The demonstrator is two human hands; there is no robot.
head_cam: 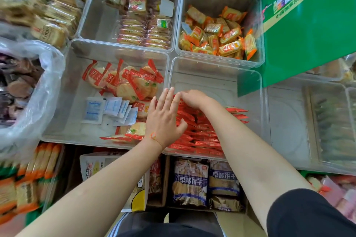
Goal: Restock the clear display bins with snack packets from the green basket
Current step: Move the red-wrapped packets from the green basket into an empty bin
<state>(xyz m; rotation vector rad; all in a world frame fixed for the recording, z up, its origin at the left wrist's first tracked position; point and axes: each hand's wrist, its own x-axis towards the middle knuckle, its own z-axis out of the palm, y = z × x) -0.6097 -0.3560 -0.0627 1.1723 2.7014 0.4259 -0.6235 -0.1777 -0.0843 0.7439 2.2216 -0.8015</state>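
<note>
A clear display bin (248, 90) in front of me holds a row of red snack packets (202, 132) stacked on edge along its near left side. My left hand (165, 119) lies flat with straight fingers against the left end of that row. My right hand (194, 98) rests with bent fingers on the far top of the packets; I cannot tell whether it grips one. The bin's far and right parts show bare floor. No green basket is in view.
To the left, a clear bin (63, 113) holds round crackers in red wrappers and white sachets (107, 109). Behind are bins with orange packets (217, 36) and stacked biscuits (142, 25). A green sign (308, 31) stands right. Boxed packs (206, 181) sit below.
</note>
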